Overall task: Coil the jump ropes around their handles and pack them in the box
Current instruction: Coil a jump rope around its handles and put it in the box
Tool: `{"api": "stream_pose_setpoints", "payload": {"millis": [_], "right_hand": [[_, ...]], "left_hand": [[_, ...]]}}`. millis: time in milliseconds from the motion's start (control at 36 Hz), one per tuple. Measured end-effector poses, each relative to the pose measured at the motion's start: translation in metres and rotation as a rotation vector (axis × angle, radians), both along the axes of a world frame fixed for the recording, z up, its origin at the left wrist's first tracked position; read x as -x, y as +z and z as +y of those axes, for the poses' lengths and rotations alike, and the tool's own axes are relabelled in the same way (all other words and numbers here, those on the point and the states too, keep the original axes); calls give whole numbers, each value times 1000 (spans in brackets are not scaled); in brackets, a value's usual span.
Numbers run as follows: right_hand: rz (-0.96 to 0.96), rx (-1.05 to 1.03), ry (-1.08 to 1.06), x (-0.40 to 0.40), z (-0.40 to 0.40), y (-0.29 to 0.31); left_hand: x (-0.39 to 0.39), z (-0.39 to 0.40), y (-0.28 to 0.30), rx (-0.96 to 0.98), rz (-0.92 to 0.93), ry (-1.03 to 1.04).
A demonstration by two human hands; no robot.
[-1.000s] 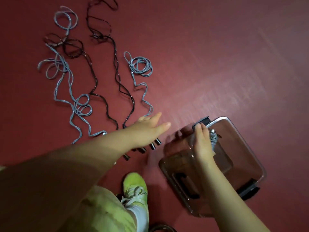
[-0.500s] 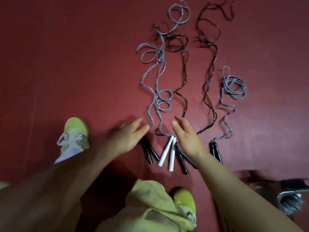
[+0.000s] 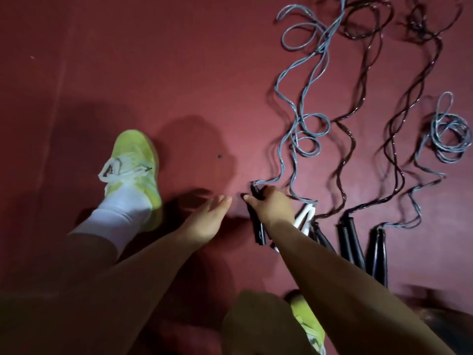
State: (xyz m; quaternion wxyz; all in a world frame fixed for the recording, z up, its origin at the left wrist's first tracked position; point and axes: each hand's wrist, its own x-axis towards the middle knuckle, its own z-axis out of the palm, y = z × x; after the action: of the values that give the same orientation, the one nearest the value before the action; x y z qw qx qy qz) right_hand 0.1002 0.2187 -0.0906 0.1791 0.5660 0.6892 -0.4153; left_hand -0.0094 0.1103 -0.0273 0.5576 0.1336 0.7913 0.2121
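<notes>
Maroon floor [image 3: 128,60] fills the view, and we are looking down at it over both arms. Right hand [image 3: 272,207] is closed around the top end of a pair of black handles [image 3: 258,228], at the point where a grey-blue rope [image 3: 302,103] joins them; thumb and fingers pinch there and the handles slant down and to the right under the wrist. Left hand [image 3: 204,221] is beside it, fingers loosely extended and together, gripping nothing, fingertips close to the right thumb but apart from it.

Just right of the held pair lie white handles [image 3: 304,216], partly hidden by the right forearm. Further right we see two more black handle pairs [image 3: 349,242], [image 3: 377,254] flat on the floor. Uncoiled ropes run up from the handles: the grey-blue one in loose loops, dark ropes [image 3: 399,139] in wavy lines, and another grey-blue rope bunched in a small coil [image 3: 450,134] near the right edge.

Yellow-green shoe [image 3: 133,160] with a white sock [image 3: 120,213] stands left of the hands; a second yellow-green shoe [image 3: 307,326] shows at bottom centre. Dark blurred shape at the bottom right corner may be the box; we cannot tell.
</notes>
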Motion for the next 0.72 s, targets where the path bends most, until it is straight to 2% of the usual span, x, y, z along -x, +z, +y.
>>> {"api": "stream_pose_setpoints", "payload": {"millis": [139,306,472,583,639,722], "right_hand": [[-15,-17,50,14,3,-14],[354,244,-232,19,9,21],[585,371,-343,36,25,112],[678,449,-336,43,32,185],[672,399,-255,42,38,223],[662,151,-109,37,48,284]], "left_hand": [[-1,-9,-5,-34,-23,151],[7,-5,10,-1,-172,116],[12,10,73,-62,-461,210],[14,14,128,-204,-483,176],[15,14,159,-244,-471,171],[21,7,208,-300,-445,124]]}}
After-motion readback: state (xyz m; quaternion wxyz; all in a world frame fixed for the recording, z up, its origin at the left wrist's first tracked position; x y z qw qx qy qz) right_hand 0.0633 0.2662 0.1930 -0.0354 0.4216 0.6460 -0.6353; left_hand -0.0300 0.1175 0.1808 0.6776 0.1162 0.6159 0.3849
